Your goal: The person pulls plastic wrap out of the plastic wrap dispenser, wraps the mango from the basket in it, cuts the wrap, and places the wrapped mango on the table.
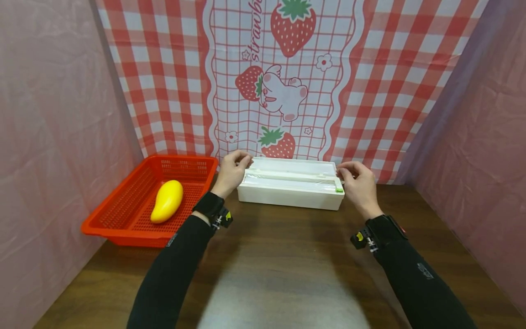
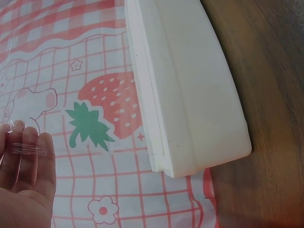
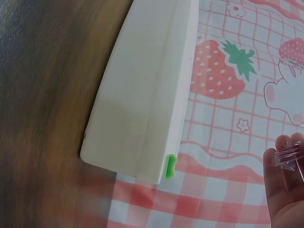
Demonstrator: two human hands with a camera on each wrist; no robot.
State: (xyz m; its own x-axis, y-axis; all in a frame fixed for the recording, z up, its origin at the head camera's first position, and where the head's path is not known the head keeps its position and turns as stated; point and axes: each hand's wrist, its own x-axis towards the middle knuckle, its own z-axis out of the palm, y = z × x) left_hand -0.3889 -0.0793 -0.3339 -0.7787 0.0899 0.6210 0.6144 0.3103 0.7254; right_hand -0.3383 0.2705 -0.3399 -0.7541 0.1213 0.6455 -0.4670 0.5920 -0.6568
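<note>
A long white cling film dispenser (image 1: 289,198) stands on the table, with a bar across its top and a small green slider (image 1: 339,188) at the right end. My left hand (image 1: 231,172) is beside its left end, pinching an edge of clear cling film (image 2: 29,149) between thumb and curled fingers. Off the right end, my right hand (image 1: 362,186) pinches the film's other edge, bunched over the fingertips in the right wrist view. The transparent sheet between both hands barely shows against the cloth. Both hands are level with the dispenser's top.
To the left, an orange-red plastic basket (image 1: 119,208) holds a yellow mango (image 1: 167,201). Behind the dispenser hangs a red-checked strawberry cloth (image 1: 172,68). Pink fabric walls (image 1: 53,114) close off both sides of the brown wooden table (image 1: 283,274).
</note>
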